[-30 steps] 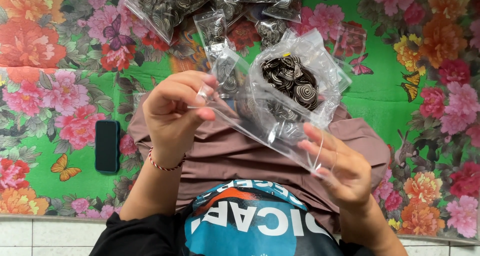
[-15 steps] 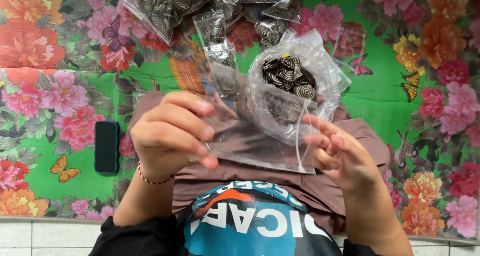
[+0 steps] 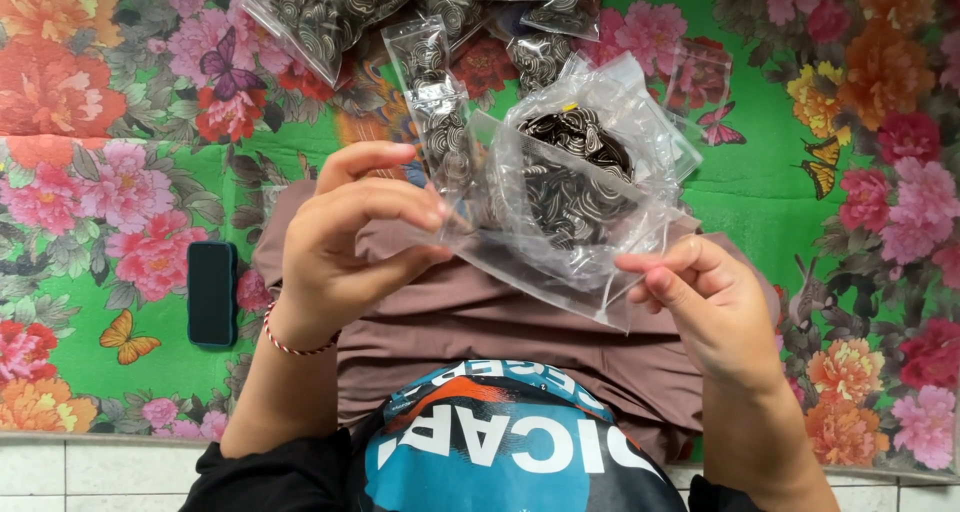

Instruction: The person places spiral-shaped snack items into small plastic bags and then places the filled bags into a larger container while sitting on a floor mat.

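Up in the middle, over the person's lap, both hands hold one clear plastic bag (image 3: 560, 237). The left hand (image 3: 355, 237) pinches the bag's left edge with its fingers curled tight. The right hand (image 3: 705, 302) pinches the bag's lower right corner between thumb and finger. The bag is see-through and flat, tipped a bit down to the right. Just behind the bag sits a puffy bag of dark swirly pieces (image 3: 585, 152). More small bags of swirly pieces (image 3: 330, 12) lie farther behind the clear bag, on a bright flowered cloth (image 3: 870, 102). A dark phone (image 3: 212, 294) lies on the cloth, well left of the clear bag, past the left hand.
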